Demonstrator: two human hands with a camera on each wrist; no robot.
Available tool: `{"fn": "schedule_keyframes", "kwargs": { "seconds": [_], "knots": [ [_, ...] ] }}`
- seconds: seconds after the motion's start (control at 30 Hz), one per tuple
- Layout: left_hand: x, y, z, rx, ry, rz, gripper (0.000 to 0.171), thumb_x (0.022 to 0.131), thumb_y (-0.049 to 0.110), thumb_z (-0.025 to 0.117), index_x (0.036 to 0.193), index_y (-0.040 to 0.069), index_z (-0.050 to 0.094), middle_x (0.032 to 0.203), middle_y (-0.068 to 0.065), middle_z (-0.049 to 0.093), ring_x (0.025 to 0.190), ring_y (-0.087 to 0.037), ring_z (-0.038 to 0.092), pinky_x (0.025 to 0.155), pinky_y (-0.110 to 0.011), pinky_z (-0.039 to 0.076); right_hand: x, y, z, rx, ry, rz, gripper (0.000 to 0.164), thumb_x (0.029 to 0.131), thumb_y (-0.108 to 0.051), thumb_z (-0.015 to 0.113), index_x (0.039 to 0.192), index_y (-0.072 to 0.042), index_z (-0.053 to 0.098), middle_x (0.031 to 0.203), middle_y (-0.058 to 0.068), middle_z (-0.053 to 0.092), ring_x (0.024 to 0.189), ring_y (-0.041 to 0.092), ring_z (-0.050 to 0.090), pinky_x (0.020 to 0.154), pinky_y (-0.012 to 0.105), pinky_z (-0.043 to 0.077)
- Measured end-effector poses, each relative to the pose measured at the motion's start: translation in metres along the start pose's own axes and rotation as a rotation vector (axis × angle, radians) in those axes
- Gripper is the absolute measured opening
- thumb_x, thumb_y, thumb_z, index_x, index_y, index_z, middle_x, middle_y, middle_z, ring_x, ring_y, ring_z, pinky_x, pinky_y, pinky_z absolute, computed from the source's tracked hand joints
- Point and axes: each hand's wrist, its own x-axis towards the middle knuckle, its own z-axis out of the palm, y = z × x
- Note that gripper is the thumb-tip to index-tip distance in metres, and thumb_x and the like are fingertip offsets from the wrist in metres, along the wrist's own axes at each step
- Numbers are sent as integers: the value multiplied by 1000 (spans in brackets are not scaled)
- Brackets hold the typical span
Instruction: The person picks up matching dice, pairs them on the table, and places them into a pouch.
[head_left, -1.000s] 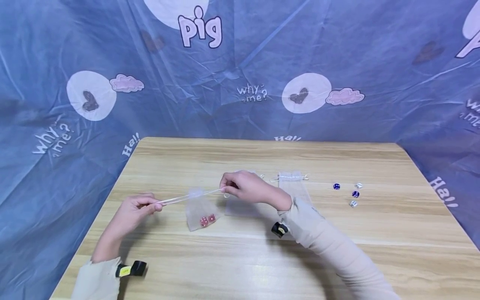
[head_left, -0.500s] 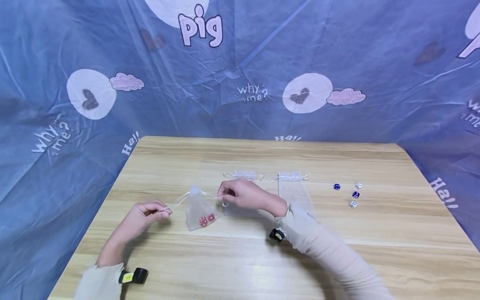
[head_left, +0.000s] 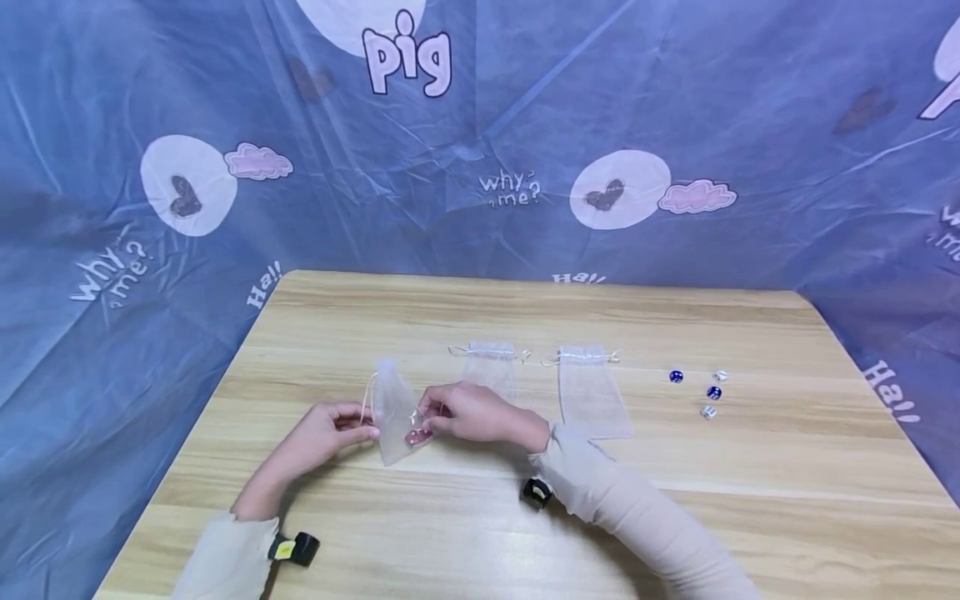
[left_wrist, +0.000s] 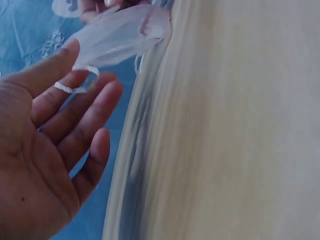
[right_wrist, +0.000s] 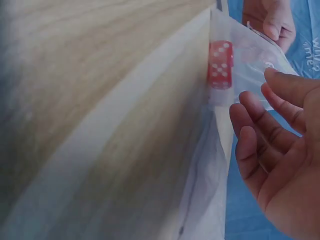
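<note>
A translucent white drawstring bag (head_left: 392, 412) stands drawn in at its top on the wooden table. Red dice (right_wrist: 220, 65) with white pips lie at its bottom. My left hand (head_left: 333, 429) is at the bag's left side, fingers loosely spread. A white cord loop (left_wrist: 77, 89) hangs across those fingers, and the thumb tip overlaps the bag's edge in the left wrist view. At the opposite side is my right hand (head_left: 472, 412), fingers loosely bent. Its thumb and index fingertips are right at the bag's edge, partly hiding the dice in the head view.
Two flat drawstring bags lie behind and right: one bag (head_left: 491, 367) partly behind my right hand, another bag (head_left: 592, 396) beside it. Farther right are two blue dice, one die (head_left: 676, 377) farther left, and two white dice, one white die (head_left: 708, 412) nearest me.
Both hands have moved inward from the stretched cords to the bag's sides. The cords now hang slack, and the bag stands up more. Red dice are partly covered by my right fingers.
</note>
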Motion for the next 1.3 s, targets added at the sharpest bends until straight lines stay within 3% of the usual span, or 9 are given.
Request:
{"fn": "schedule_keyframes", "kwargs": {
  "seconds": [0.27,0.43,0.57,0.7,0.83,0.97,1.1,1.23,1.3],
  "knots": [
    [10,8,4,21,40,-51,21,84,21,73,96,4,72,89,-8,73,75,-16,64,65,-22,51,7,0,6,-25,42,79,11,92,-29,64,90,-19,63,73,-9,60,60,3,46,56,19,41],
    [11,10,0,34,24,-12,18,86,21,72,93,5,72,86,-8,72,75,-15,63,64,-22,52,13,1,1,-1,91,150,20,88,-34,69,95,-17,60,71,-9,54,59,5,45,53,19,40],
    [13,8,-1,48,18,10,16,86,21,71,90,6,71,84,-6,71,74,-14,62,66,-22,51,16,2,0,59,64,137,22,89,-30,68,103,-14,62,74,-6,60,60,5,48,55,19,42],
    [17,6,-6,56,23,0,15,87,22,70,89,7,70,83,-5,69,74,-15,60,65,-23,50,21,5,2,83,54,94,10,92,-21,64,94,-12,66,72,-5,61,59,3,48,55,17,42],
    [26,7,-15,28,40,-29,17,88,21,69,93,5,68,83,-5,68,75,-17,59,68,-25,50,29,6,2,144,88,69,11,94,-15,60,85,-9,65,67,-5,55,57,4,45,54,16,39],
    [40,8,-25,-11,40,-41,22,89,20,68,100,1,66,87,-7,70,78,-16,61,71,-27,52,38,7,0,213,95,97,15,94,-11,56,80,-7,62,63,-5,47,55,5,41,53,16,34],
    [53,6,-32,-16,19,-44,24,89,16,67,102,-4,64,81,-5,70,69,-11,59,63,-26,51,46,10,5,251,85,147,18,95,-11,54,79,-6,61,63,-5,49,55,5,42,54,15,36],
    [62,-2,-33,-5,-9,-100,22,90,14,65,103,-3,63,72,0,64,56,-9,48,50,-23,43,51,12,10,184,91,192,16,94,-16,57,80,-9,63,67,-3,57,57,6,45,54,17,39],
    [65,-6,-32,2,-26,-103,23,89,13,65,105,-4,62,74,0,62,56,-8,46,50,-21,41,51,12,11,122,99,232,14,93,-20,59,83,-12,64,72,-2,63,59,7,48,55,19,40]
  ]
}}
